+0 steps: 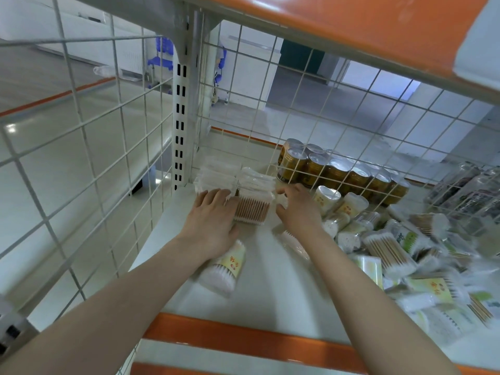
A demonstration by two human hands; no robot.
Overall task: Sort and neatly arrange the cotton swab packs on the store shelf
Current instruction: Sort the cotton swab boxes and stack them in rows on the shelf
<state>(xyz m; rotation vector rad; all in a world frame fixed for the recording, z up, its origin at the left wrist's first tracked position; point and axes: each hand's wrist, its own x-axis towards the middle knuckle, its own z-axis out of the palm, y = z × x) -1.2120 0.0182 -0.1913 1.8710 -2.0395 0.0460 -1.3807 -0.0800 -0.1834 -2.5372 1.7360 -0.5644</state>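
Two stacks of flat cotton swab packs [232, 177] stand in the back left corner of the white shelf [270, 299]. On top at the front lies a pack of wooden-stick swabs [253, 208]. My left hand [213, 223] lies flat with straight fingers against the left side of this pack and the stack. My right hand [297, 207] touches the right side of the stacks, fingers slightly bent. A round tub of swabs with a yellow label [226, 267] lies on its side by my left wrist. A clear pack [293, 243] lies under my right forearm.
A jumbled heap of swab packs and tubs [400, 250] covers the right half of the shelf. Gold cans [338, 171] stand behind the wire mesh back [311, 125]. A wire mesh side panel [81, 158] closes the left. An orange-edged shelf [351, 28] hangs overhead.
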